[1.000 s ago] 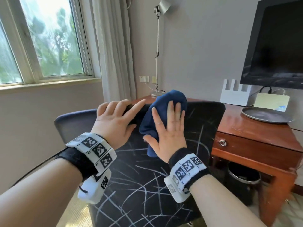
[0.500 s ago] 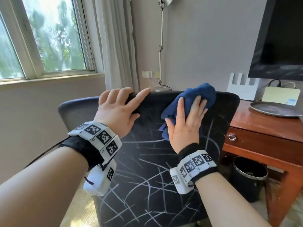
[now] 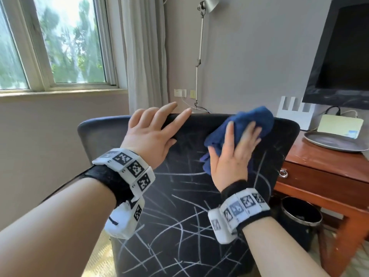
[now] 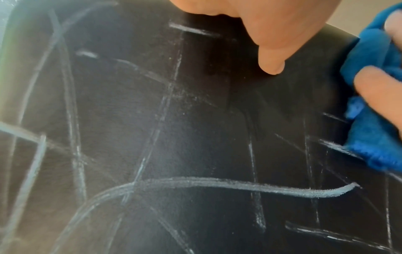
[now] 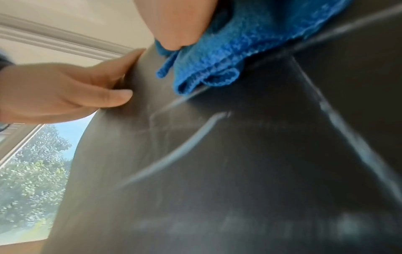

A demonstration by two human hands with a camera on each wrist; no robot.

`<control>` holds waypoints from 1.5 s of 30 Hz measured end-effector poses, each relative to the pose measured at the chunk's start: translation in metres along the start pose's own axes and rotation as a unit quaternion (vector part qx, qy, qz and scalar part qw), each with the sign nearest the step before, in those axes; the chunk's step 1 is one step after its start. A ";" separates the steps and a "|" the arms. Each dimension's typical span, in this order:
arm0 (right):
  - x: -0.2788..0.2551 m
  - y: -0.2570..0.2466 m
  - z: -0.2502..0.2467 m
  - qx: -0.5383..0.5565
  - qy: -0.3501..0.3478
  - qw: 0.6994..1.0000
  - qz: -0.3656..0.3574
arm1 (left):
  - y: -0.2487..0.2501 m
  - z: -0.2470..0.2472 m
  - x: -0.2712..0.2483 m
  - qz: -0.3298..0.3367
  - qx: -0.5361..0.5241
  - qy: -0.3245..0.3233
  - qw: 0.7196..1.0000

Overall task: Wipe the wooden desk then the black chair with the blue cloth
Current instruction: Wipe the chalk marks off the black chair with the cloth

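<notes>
A black chair [image 3: 179, 206] back, streaked with white chalk-like lines, stands before a window [image 3: 60, 43] and beside the wooden counter [image 3: 323, 162]. The right hand [image 3: 232, 156], grip spread flat, presses the bunched blue cloth [image 3: 249, 124] against the chair's upper right. The left hand [image 3: 151, 134] rests spread on the top edge.

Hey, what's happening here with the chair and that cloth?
A person is wiping the back of a black chair that is covered in white chalk-like marks. The right hand presses a bunched blue cloth flat against the upper right part of the backrest. The left hand rests on the chair's top edge, fingers extended, apparently steadying it. Most marks lower down are still there. The wooden desk stands just behind, to the right.
</notes>
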State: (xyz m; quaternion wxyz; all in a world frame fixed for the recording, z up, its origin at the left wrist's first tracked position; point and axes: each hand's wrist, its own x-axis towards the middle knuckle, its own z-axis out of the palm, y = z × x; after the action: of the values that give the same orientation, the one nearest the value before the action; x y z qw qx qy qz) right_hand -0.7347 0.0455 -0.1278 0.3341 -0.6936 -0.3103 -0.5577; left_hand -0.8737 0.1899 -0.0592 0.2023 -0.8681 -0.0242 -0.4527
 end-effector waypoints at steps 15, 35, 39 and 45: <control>-0.007 0.000 -0.003 0.072 0.002 0.987 0.143 | 0.004 0.000 0.000 -0.021 -0.024 -0.014 0.999; -0.005 0.006 0.002 0.080 0.015 0.984 0.155 | 0.008 0.001 0.003 -0.025 -0.043 0.001 0.999; 0.011 0.030 -0.003 0.095 0.052 0.980 0.166 | 0.005 0.003 0.003 -0.021 -0.044 -0.004 0.999; -0.002 0.056 -0.008 0.169 0.077 0.917 0.353 | 0.007 0.004 0.005 -0.024 -0.050 -0.004 0.998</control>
State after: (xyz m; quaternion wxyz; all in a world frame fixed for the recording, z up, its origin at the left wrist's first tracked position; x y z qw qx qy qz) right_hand -0.6949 0.0066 -0.1354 0.6441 -0.6464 -0.1085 -0.3944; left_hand -0.8666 0.1844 -0.0597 0.1474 -0.8780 -0.0232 -0.4548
